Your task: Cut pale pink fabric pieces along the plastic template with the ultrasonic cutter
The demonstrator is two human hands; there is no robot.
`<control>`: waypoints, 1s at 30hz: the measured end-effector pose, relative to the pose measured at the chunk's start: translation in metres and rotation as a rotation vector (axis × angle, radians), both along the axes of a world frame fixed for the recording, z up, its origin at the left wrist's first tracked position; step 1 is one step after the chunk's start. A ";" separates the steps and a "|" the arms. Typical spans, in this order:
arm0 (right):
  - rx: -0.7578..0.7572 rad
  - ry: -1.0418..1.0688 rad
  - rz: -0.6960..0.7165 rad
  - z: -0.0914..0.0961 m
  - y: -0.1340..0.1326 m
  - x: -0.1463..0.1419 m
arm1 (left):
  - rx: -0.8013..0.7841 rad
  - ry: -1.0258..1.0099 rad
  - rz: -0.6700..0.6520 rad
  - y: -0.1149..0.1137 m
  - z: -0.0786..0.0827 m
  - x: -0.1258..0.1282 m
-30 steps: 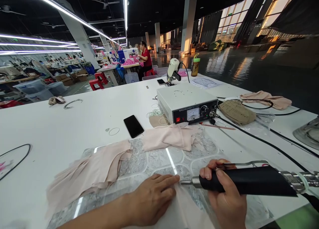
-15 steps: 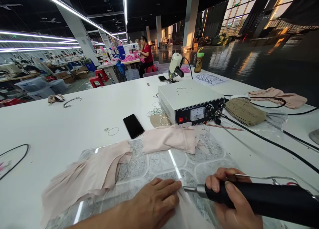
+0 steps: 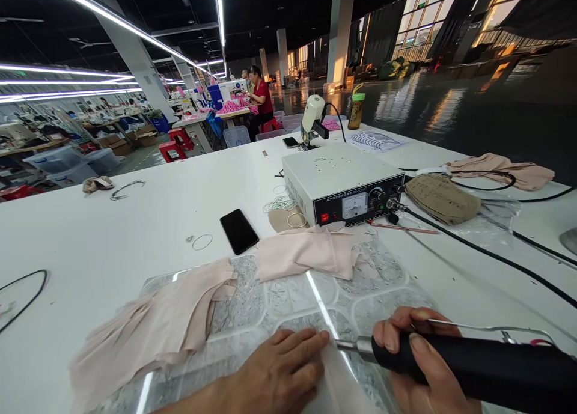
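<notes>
My left hand lies flat, fingers stretched out, pressing down a thin pale pink fabric piece. Wrapped around the black handle of a handheld ultrasonic welder, my right hand keeps the thumb on top near a thin metal lever. The welder's slim metal tip points left and ends just beside my left fingertips, at the fabric's edge; whether it touches the cloth I cannot tell. Beneath is a clear, grey-patterned mat. Stacked pink fabric pieces lie on it to the left and at the back.
Behind the mat stands a control box with a dial, its black cable running right. A phone, elastic loops, brown pattern pieces and a small cutting machine share the white table. A person in red sits farther off.
The view has shifted slightly, so the table things sit a little farther left. Both hands and the welder's tip have moved slightly right across the mat. My grip is the same.
</notes>
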State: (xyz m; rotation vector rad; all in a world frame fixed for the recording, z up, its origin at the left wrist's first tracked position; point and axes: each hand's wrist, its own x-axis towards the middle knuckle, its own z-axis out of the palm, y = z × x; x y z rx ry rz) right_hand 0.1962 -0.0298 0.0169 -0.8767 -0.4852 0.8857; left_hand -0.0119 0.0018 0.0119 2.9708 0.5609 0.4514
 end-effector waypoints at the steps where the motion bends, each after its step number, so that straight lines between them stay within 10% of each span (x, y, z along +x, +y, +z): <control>1: 0.006 -0.002 0.002 0.001 0.000 0.000 | 0.005 -0.007 -0.001 0.000 0.000 0.000; 30: -0.010 -0.026 0.117 -0.011 -0.004 0.010 | 0.082 -0.033 0.021 0.005 -0.009 0.006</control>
